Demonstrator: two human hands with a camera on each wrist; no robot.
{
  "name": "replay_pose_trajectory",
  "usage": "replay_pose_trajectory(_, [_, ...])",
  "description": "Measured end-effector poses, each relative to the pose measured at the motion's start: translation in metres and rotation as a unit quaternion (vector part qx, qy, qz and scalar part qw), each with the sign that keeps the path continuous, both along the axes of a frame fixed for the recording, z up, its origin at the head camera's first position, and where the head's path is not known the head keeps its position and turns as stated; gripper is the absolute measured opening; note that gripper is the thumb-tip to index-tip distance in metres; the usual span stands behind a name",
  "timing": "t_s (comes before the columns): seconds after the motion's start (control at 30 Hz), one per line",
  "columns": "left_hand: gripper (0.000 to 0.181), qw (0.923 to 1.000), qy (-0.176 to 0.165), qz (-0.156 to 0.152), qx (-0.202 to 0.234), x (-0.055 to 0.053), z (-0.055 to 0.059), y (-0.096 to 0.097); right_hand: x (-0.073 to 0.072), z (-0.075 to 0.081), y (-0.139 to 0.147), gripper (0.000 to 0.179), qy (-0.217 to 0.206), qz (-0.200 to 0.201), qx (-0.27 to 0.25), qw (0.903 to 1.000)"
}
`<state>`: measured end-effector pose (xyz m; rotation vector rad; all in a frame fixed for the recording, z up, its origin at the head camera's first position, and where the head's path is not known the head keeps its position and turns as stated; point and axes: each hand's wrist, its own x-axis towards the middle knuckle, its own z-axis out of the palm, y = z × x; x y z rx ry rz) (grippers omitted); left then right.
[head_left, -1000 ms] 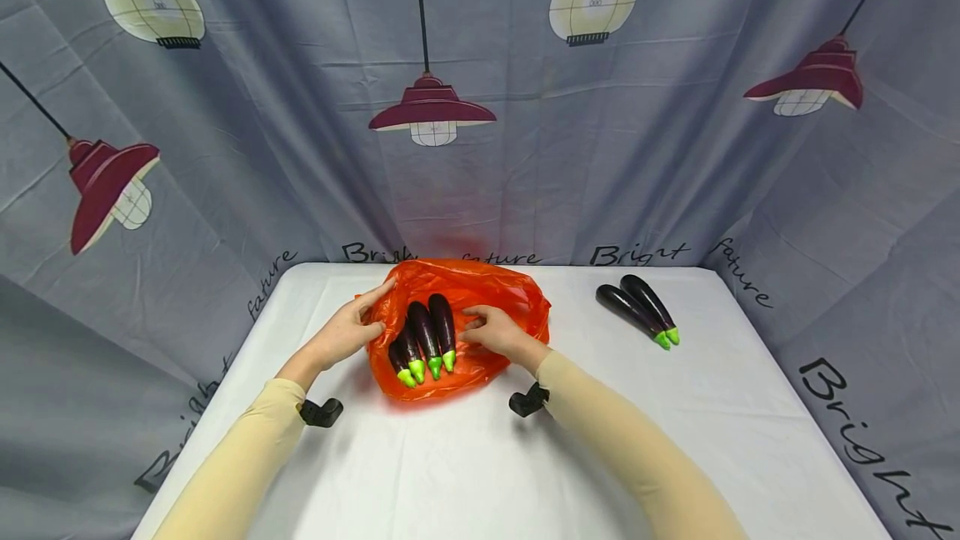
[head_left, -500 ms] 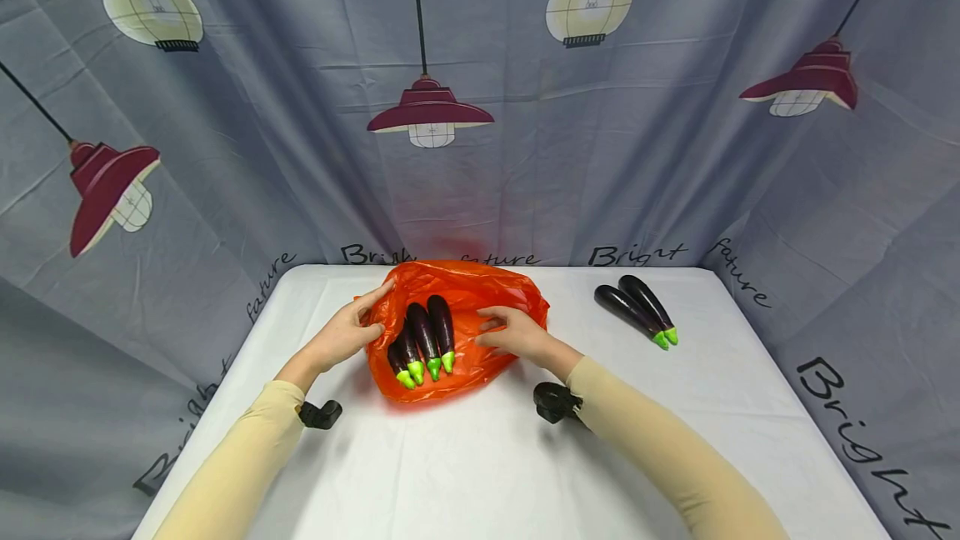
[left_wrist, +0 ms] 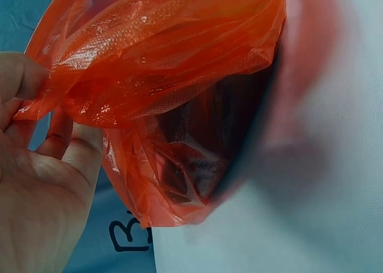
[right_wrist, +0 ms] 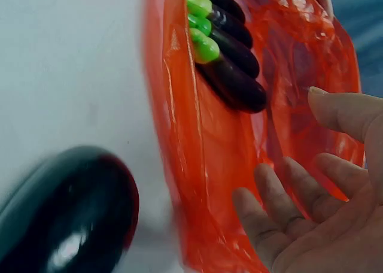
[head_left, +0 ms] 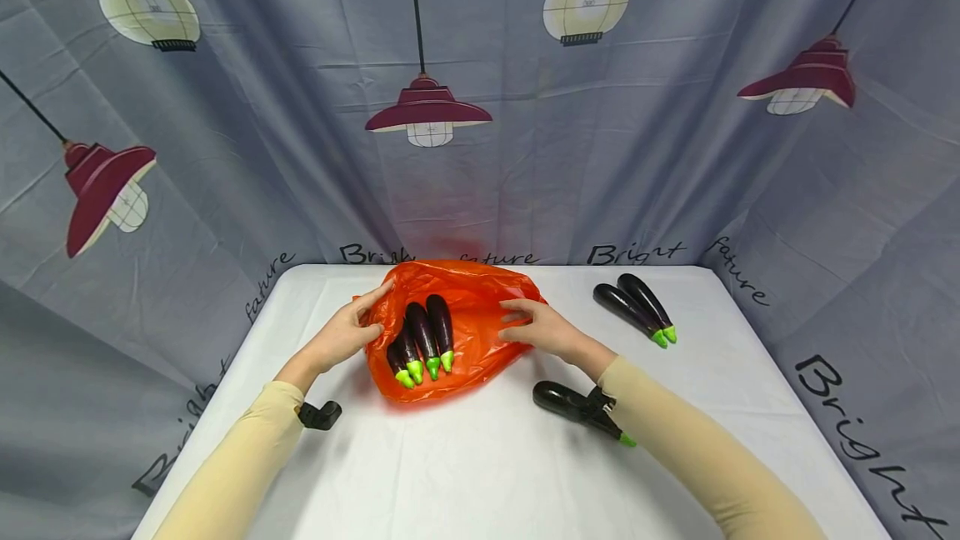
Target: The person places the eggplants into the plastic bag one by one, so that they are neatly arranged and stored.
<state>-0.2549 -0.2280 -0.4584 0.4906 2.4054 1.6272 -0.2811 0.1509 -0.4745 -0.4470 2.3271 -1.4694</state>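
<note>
A red-orange plastic bag (head_left: 476,361) is lying on the white table (head_left: 435,473), its mouth gaping toward the person. Inside the bag, four dark eggplants (head_left: 422,332) are resting side by side toward its left, their green stem ends pointing to the bag's near edge. At the bag's left rim, the left hand (head_left: 341,340) is holding the plastic between its thumb and partly bent fingers. Over the bag's right edge, the right hand (head_left: 543,330) is hovering with its fingers loosely spread and is gripping nothing; whether it is touching the plastic, I cannot tell. Just outside the bag, on its near right side, a single eggplant (head_left: 555,397) is lying under the right wrist, partly hidden by a black wrist camera (head_left: 600,400). Well to the right of the bag, two more eggplants (head_left: 628,307) are lying together. Behind the bag, a grey curtain (head_left: 510,190) printed with lamps is hanging.
</note>
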Motion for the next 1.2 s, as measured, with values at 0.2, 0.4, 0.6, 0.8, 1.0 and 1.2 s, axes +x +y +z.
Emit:
replay_pose_trajectory(0.2, [0.076, 1.0, 0.001, 0.001, -0.002, 0.0, -0.001, 0.0, 0.002, 0.0, 0.015, 0.064, 0.019, 0.015, 0.008, 0.9997])
replay_pose_trajectory(0.4, [0.076, 1.0, 0.001, 0.001, -0.001, 0.0, -0.001, -0.001, 0.005, 0.001, 0.031, 0.064, 0.015, 0.028, 0.02, 0.9993])
replay_pose_trajectory(0.6, [0.076, 1.0, 0.004, 0.001, 0.0, 0.0, -0.001, -0.001, 0.012, 0.001, 0.045, 0.063, 0.012, 0.051, 0.016, 0.9985])
replay_pose_trajectory(0.8, [0.077, 1.0, 0.006, 0.001, 0.004, 0.001, 0.0, -0.001, 0.019, 0.001, 0.058, 0.067, 0.007, 0.075, 0.015, 0.9971])
replay_pose_trajectory(1.0, [0.077, 0.9999, 0.004, -0.002, 0.009, 0.001, 0.0, -0.001, 0.024, 0.0, 0.067, 0.069, 0.003, 0.088, 0.037, 0.9954])
replay_pose_trajectory(1.2, [0.076, 0.9999, 0.005, -0.001, 0.009, 0.001, -0.001, -0.001, 0.029, 0.002, 0.074, 0.071, -0.022, 0.083, 0.061, 0.9944])
